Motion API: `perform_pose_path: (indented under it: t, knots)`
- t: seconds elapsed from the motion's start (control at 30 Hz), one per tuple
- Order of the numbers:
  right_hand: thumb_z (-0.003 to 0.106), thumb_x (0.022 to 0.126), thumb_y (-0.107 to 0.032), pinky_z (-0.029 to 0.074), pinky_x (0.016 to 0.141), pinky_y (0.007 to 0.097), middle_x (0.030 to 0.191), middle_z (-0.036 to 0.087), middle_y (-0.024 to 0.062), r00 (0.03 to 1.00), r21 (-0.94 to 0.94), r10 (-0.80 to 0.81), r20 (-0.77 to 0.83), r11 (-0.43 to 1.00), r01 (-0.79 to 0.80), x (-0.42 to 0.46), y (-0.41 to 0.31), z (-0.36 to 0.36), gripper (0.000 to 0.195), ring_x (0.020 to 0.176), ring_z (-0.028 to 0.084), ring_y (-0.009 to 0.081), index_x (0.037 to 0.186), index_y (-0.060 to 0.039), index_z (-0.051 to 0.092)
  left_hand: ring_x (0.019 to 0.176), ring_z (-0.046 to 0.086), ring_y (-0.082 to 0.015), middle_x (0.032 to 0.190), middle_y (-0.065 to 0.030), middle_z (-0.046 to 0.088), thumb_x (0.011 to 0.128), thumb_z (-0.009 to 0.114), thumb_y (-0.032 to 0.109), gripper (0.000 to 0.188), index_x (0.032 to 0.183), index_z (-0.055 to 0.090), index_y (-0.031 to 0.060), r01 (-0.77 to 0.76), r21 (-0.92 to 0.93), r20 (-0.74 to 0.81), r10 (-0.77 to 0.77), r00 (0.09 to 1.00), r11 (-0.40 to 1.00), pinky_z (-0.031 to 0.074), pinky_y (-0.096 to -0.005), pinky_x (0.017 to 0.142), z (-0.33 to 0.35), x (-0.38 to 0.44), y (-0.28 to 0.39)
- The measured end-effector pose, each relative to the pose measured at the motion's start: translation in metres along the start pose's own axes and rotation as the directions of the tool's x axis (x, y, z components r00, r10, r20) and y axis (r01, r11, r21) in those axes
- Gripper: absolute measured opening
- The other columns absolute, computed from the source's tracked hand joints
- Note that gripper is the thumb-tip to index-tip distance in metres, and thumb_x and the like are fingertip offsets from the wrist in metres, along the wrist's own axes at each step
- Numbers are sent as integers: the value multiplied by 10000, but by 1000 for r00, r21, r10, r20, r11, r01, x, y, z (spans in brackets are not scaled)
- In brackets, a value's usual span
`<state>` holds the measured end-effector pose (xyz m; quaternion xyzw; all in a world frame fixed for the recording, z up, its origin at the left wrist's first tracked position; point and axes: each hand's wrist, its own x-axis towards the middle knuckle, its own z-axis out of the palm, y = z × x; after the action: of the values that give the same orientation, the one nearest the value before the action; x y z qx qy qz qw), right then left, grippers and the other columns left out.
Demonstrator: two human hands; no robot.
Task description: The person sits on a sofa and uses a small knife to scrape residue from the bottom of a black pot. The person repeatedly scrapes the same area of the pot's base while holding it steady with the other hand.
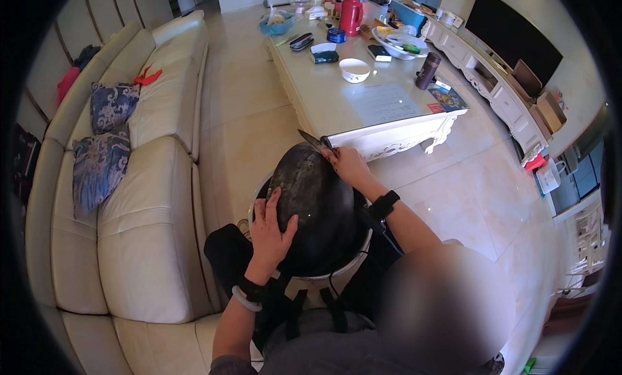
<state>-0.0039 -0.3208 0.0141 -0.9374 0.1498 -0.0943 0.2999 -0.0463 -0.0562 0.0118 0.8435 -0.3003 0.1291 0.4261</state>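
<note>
A large blackened wok or pan (320, 205), with scuffed patches on its upper side, lies tilted over a round light-rimmed basin (357, 268) between my knees. My right hand (342, 163) grips a knife (311, 139) at the dark object's far right edge, its pointed blade aimed to the upper left. My left hand (273, 229) rests with spread fingers on the object's left side. Dark smudges mark the fingers of both hands. What the basin holds is mostly hidden.
A low white table (320, 102) ahead carries a bowl (354, 70), a red thermos (351, 13), a dark flask (427, 71) and several other items. A cream leather sofa (146, 229) stands to the left. A television cabinet (486, 73) lines the right wall.
</note>
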Motion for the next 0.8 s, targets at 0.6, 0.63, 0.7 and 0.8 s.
perform_pose_path:
  t: [0.6, 0.63, 0.7, 0.8]
  knots:
    - [579, 957, -482, 499, 714, 506, 768, 643, 266, 999, 25, -25, 31, 999, 24, -19, -19, -15, 507, 819, 643, 460, 877, 4, 698, 984, 573, -422, 1119, -232, 517, 875, 693, 271, 629, 1417, 458, 57, -42, -14, -37, 42, 998, 999, 527, -452, 777, 1, 1, 1]
    - [593, 953, -473, 491, 684, 489, 746, 631, 263, 995, 47, -95, 21, 994, 94, -28, -22, -11, 505, 785, 638, 456, 862, 13, 695, 986, 574, -424, 1124, -234, 516, 875, 693, 272, 628, 1417, 458, 57, -38, -17, -39, 37, 999, 999, 527, -454, 778, 1, 1, 0]
    - [609, 946, -466, 484, 655, 474, 727, 621, 259, 984, 41, -181, -2, 983, 181, -38, -27, -7, 501, 754, 635, 451, 850, 18, 694, 993, 573, -428, 1136, -239, 516, 875, 694, 275, 631, 1418, 456, 58, -37, -8, -38, 36, 999, 999, 527, -459, 780, 1, 1, -1]
    - [617, 934, -481, 493, 661, 490, 730, 630, 254, 985, -12, -166, -38, 986, 166, -39, -26, -10, 491, 754, 638, 452, 871, -1, 705, 997, 572, -436, 1151, -245, 514, 877, 692, 282, 636, 1422, 450, 61, -55, 26, -46, 57, 997, 998, 526, -467, 784, 3, 1, -4]
